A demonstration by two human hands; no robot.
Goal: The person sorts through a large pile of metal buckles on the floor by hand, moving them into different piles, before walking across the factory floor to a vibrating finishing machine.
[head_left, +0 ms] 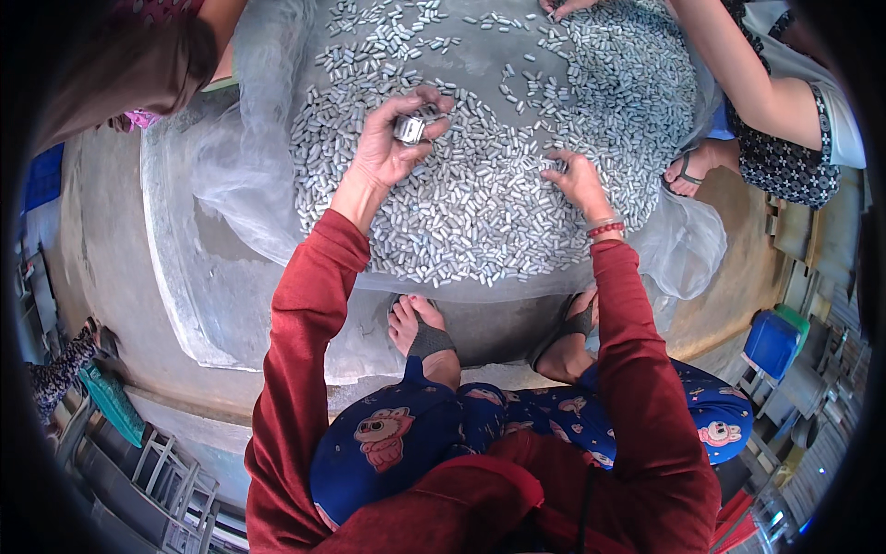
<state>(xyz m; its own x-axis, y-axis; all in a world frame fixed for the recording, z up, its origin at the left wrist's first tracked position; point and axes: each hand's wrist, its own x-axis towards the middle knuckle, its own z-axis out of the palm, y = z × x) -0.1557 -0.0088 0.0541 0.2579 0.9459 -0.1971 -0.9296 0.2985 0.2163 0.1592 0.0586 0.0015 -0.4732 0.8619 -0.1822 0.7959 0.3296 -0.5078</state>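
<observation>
A wide layer of small silver, capsule-shaped metal pieces (pixel 471 217) is spread in front of me. Above its left part, my left hand (pixel 380 152) is curled, palm up, around several shiny silver pieces (pixel 409 128) that look blockier than the loose ones. Low over the right part of the layer, my right hand (pixel 583 185) has thumb and fingers closed at one of the small metal pieces (pixel 550 165). How firmly the fingertips grip it is hard to see.
Translucent white mesh (pixel 263 138) lies under and around the pieces. Another person's hand (pixel 568 7) reaches in at the top right, beside a bent arm (pixel 748 88). Someone sits at the upper left. A blue bin (pixel 772 343) stands far right; a metal rack (pixel 175 480) is lower left.
</observation>
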